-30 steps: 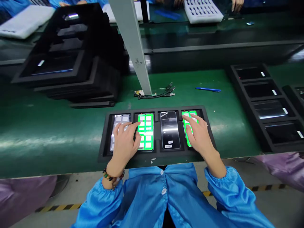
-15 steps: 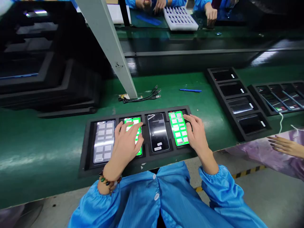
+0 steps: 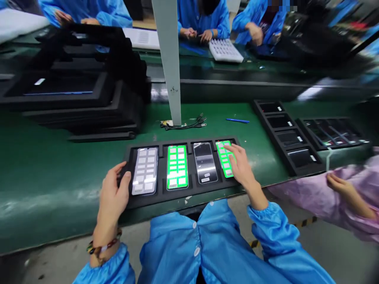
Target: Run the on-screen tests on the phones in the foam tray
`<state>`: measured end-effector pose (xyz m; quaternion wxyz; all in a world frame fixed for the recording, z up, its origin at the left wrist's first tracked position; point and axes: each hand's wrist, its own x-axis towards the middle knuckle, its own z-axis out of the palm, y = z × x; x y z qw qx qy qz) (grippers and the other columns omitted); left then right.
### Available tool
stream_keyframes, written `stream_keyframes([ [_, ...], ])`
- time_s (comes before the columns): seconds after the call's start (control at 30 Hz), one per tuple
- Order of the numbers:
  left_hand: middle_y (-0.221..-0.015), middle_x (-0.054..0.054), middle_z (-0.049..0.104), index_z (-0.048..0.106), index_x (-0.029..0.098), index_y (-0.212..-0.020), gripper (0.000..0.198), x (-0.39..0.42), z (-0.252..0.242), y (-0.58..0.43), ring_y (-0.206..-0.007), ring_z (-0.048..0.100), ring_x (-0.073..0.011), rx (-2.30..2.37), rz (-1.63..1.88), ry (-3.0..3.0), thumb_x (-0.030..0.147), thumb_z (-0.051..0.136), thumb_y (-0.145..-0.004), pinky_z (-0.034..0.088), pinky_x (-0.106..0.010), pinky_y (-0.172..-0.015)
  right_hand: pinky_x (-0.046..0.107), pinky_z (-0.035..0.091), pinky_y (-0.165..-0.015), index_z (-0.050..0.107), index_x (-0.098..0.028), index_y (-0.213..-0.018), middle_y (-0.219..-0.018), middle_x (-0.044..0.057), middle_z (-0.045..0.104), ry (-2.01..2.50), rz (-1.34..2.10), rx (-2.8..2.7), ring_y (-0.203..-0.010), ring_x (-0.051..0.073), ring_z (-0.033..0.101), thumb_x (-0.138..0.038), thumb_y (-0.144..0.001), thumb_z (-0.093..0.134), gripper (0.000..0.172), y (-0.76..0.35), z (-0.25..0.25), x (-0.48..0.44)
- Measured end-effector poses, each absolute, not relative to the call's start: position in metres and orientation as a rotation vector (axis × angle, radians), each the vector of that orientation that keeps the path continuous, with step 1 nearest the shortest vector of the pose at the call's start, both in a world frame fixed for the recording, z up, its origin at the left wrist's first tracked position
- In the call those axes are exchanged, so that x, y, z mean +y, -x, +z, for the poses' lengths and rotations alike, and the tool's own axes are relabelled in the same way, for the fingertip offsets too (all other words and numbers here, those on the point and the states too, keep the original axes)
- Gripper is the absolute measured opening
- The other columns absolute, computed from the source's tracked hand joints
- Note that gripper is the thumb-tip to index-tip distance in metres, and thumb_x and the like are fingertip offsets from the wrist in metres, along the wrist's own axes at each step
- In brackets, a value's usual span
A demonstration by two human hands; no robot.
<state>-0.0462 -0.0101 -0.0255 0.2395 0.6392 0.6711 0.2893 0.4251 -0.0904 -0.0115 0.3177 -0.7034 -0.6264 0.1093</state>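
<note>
A black foam tray (image 3: pixel 161 197) lies on the green belt in front of me with four phones side by side. The far-left phone (image 3: pixel 145 170) shows a white grid, the second phone (image 3: pixel 177 167) a green grid, the third phone (image 3: pixel 204 167) is dark, and the fourth phone (image 3: pixel 225 157) shows green. My left hand (image 3: pixel 114 195) grips the tray's left end, thumb on top of the rim. My right hand (image 3: pixel 241 165) lies spread over the fourth phone, fingertips on its screen.
A stack of black trays (image 3: pixel 77 90) stands at the back left. A grey post (image 3: pixel 168 59) rises behind cables (image 3: pixel 185 124) and a blue pen (image 3: pixel 237 120). More trays with phones (image 3: pixel 288 136) sit right. Another person's hand in a purple sleeve (image 3: pixel 345 189) reaches in at right; several workers sit opposite.
My left hand has left the second phone and moved to the tray's left end, taking hold of it. My right hand has shifted back onto the fourth phone's screen. The camera tilted up.
</note>
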Motion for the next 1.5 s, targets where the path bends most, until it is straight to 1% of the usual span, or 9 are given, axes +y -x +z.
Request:
stream_keyframes([
  [0.2,-0.132,-0.016,0.071,0.063,0.021,-0.148,0.063,0.000,-0.041,0.048,-0.122,0.064,-0.0372,1.803,0.804,-1.845,0.061,0.043,-0.104,0.050,-0.059,-0.115,0.055,0.041,-0.125,0.073,-0.030,-0.142,-0.145,0.010,0.075,1.942,0.161,-1.774,-0.150,0.030,0.056,-0.030,-0.110,0.044,0.043,-0.404,-0.005,-0.078],
  [0.37,-0.139,-0.018,0.069,0.063,0.020,-0.148,0.059,-0.006,-0.035,0.037,-0.126,0.058,-0.0388,1.707,0.833,-1.908,0.058,0.041,-0.109,0.045,-0.061,-0.115,0.063,0.035,-0.127,0.071,-0.024,-0.140,-0.145,0.014,0.074,2.015,0.084,-1.600,-0.148,0.033,0.053,-0.032,-0.111,0.038,0.045,-0.404,-0.004,-0.089],
  [0.57,-0.150,-0.018,0.064,0.059,0.021,-0.151,0.052,-0.022,-0.019,-0.005,-0.135,0.053,-0.0389,1.655,0.827,-1.898,0.051,0.041,-0.112,0.039,-0.062,-0.120,0.056,0.037,-0.127,0.067,-0.028,-0.146,-0.143,0.010,0.075,1.950,0.098,-1.586,-0.150,0.028,0.053,-0.030,-0.111,0.039,0.045,-0.364,-0.010,-0.086],
  [0.8,-0.150,-0.022,0.059,0.057,0.018,-0.152,0.054,-0.027,-0.012,-0.014,-0.143,0.048,-0.0406,1.635,0.750,-1.918,0.051,0.039,-0.114,0.034,-0.065,-0.123,0.065,0.037,-0.124,0.070,-0.027,-0.140,-0.143,0.012,0.074,2.109,-0.015,-1.261,-0.147,0.034,0.054,-0.027,-0.106,0.041,0.044,-0.382,-0.004,-0.082],
  [0.97,-0.146,-0.021,0.057,0.056,0.020,-0.152,0.053,-0.032,-0.014,-0.029,-0.145,0.046,-0.0405,1.627,0.713,-1.941,0.051,0.040,-0.113,0.036,-0.064,-0.122,0.055,0.038,-0.128,0.065,-0.027,-0.150,-0.146,0.010,0.072,1.925,0.230,-1.645,-0.153,0.029,0.052,-0.021,-0.108,0.041,0.049,-0.341,0.004,-0.076],
  [1.07,-0.145,-0.020,0.056,0.057,0.022,-0.151,0.049,-0.035,-0.013,-0.039,-0.145,0.047,-0.0392,1.667,0.718,-1.944,0.049,0.042,-0.113,0.038,-0.062,-0.121,0.055,0.038,-0.127,0.059,-0.029,-0.159,-0.151,0.008,0.070,1.872,0.298,-1.782,-0.156,0.030,0.050,-0.018,-0.109,0.038,0.056,-0.319,0.004,-0.065],
  [1.2,-0.146,-0.021,0.058,0.058,0.020,-0.148,0.048,-0.035,-0.010,-0.044,-0.144,0.048,-0.0381,1.701,0.730,-1.933,0.049,0.040,-0.114,0.038,-0.060,-0.122,0.058,0.033,-0.129,0.053,-0.030,-0.165,-0.137,0.008,0.078,1.793,0.333,-1.880,-0.158,0.031,0.047,-0.017,-0.110,0.039,0.059,-0.314,0.003,-0.055],
  [1.3,-0.147,-0.021,0.059,0.059,0.020,-0.147,0.048,-0.036,-0.009,-0.045,-0.143,0.049,-0.0372,1.725,0.732,-1.912,0.048,0.041,-0.114,0.039,-0.060,-0.123,0.061,0.029,-0.129,0.055,-0.031,-0.163,-0.128,0.007,0.082,1.801,0.315,-1.870,-0.156,0.033,0.049,-0.017,-0.109,0.041,0.057,-0.314,0.000,-0.053],
  [1.5,-0.144,-0.020,0.059,0.056,0.020,-0.152,0.051,-0.044,-0.006,-0.049,-0.138,0.050,-0.0379,1.759,0.666,-1.945,0.050,0.041,-0.114,0.041,-0.061,-0.121,0.063,0.027,-0.130,0.065,-0.030,-0.148,-0.137,0.006,0.080,1.918,0.186,-1.683,-0.152,0.033,0.053,-0.018,-0.108,0.043,0.048,-0.319,-0.003,-0.058],
])
